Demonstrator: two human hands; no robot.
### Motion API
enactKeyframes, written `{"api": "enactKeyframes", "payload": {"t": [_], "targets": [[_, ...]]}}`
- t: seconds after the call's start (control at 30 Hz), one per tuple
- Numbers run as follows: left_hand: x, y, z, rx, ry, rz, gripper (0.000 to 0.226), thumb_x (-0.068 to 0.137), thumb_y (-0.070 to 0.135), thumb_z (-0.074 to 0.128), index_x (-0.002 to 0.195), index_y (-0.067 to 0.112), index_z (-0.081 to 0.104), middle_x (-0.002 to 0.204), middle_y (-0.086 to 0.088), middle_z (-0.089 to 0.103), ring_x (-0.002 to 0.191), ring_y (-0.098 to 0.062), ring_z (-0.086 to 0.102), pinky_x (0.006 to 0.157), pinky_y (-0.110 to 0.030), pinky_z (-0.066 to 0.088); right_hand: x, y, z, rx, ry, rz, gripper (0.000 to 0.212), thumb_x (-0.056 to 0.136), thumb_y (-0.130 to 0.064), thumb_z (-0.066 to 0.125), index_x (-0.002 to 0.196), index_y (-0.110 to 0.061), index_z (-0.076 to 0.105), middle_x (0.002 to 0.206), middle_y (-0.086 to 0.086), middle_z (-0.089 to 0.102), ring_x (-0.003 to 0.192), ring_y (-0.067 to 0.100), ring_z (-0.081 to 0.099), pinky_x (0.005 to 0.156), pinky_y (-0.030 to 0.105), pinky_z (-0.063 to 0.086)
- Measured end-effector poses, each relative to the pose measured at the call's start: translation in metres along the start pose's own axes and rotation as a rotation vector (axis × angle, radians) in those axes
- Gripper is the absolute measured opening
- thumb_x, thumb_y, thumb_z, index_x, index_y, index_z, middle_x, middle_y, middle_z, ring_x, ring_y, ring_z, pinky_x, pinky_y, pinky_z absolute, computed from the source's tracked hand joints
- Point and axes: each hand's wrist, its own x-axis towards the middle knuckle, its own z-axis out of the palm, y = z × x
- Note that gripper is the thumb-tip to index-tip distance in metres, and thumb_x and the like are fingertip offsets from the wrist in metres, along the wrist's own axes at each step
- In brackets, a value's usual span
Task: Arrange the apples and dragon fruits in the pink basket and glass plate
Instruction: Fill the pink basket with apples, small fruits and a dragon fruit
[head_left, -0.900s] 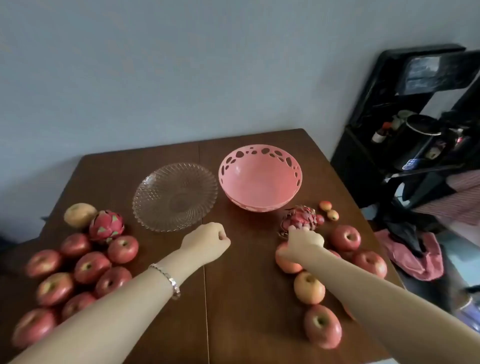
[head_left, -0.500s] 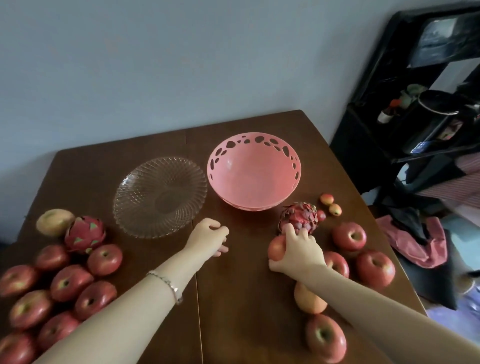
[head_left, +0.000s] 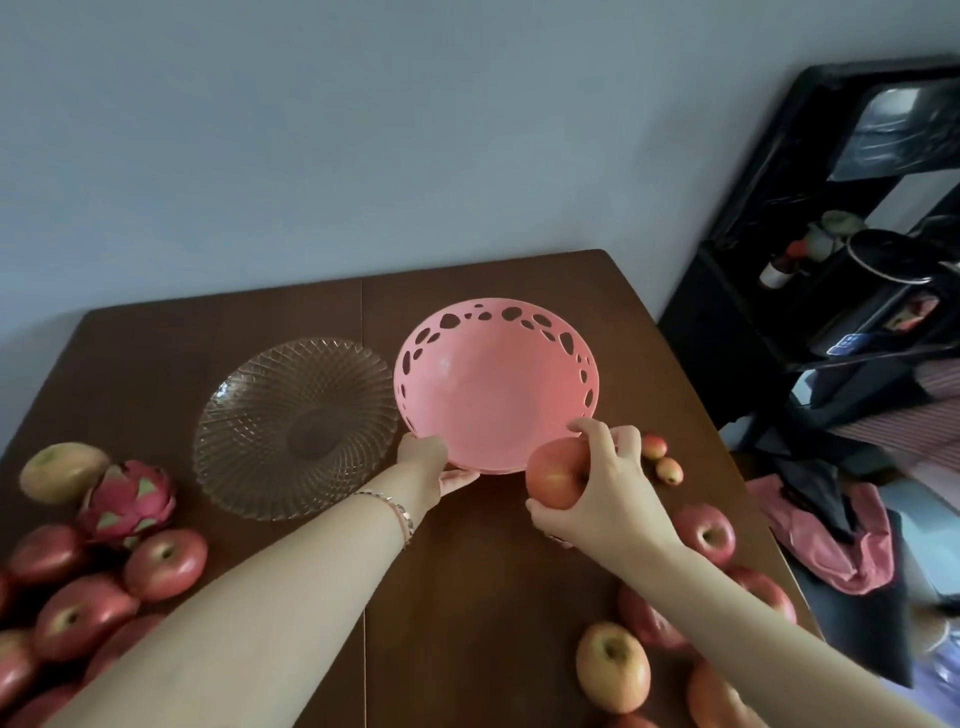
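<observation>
The left hand grips the near rim of the pink basket, fingers curled beneath it. The right hand clasps a red apple above the tabletop, at the basket's near right edge. The glass plate lies just left of the basket. A dragon fruit and piled apples sit near left. Other apples lie near right, partly hidden by the right forearm.

Left hand grips pink basket; right hand holds apple.
</observation>
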Motion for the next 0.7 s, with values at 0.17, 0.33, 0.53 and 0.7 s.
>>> {"api": "enactKeyframes", "payload": {"t": [0.17,0.33,0.53,0.7], "targets": [[-0.041,0.019,-0.046,0.242,0.021,0.182,0.046,0.093,-0.008,0.033,0.129,0.017,0.045,0.109,-0.016,0.063,0.08,-0.033,0.067,0.052,-0.037,0.059,-0.01,-0.024,-0.02,0.01,0.124,-0.147,0.075,0.067,-0.038,0.077,0.13,-0.03,0.038,0.12,-0.006,0.027,0.088,0.01,0.043,0.049,0.01,0.038],[-0.09,0.026,-0.112,0.553,0.06,0.334,0.033,0.093,-0.002,0.037,0.11,0.023,0.052,0.078,-0.003,0.061,0.071,-0.024,0.063,0.056,-0.035,0.055,-0.027,-0.06,-0.015,0.068,0.06,-0.227,0.074,0.067,-0.036,0.078,0.129,-0.029,0.038,0.131,-0.003,0.031,0.096,0.006,0.037,0.076,0.018,0.04],[-0.113,-0.015,-0.182,0.724,0.065,0.281,0.036,0.082,-0.004,0.04,0.086,0.026,0.057,0.07,-0.008,0.067,0.057,-0.026,0.065,0.039,-0.027,0.05,-0.053,-0.076,0.054,0.051,-0.22,-0.197,0.071,0.067,-0.038,0.077,0.126,-0.024,0.04,0.121,-0.003,0.044,0.095,0.011,0.043,0.079,0.023,0.04],[-0.11,-0.059,-0.208,0.759,0.034,0.213,0.04,0.082,-0.006,0.035,0.084,0.026,0.058,0.073,-0.007,0.067,0.056,-0.024,0.065,0.036,-0.026,0.047,-0.063,-0.067,0.126,0.018,-0.418,0.022,0.062,0.068,-0.039,0.074,0.118,-0.019,0.043,0.112,0.004,0.045,0.089,0.02,0.05,0.071,0.029,0.048]]}}
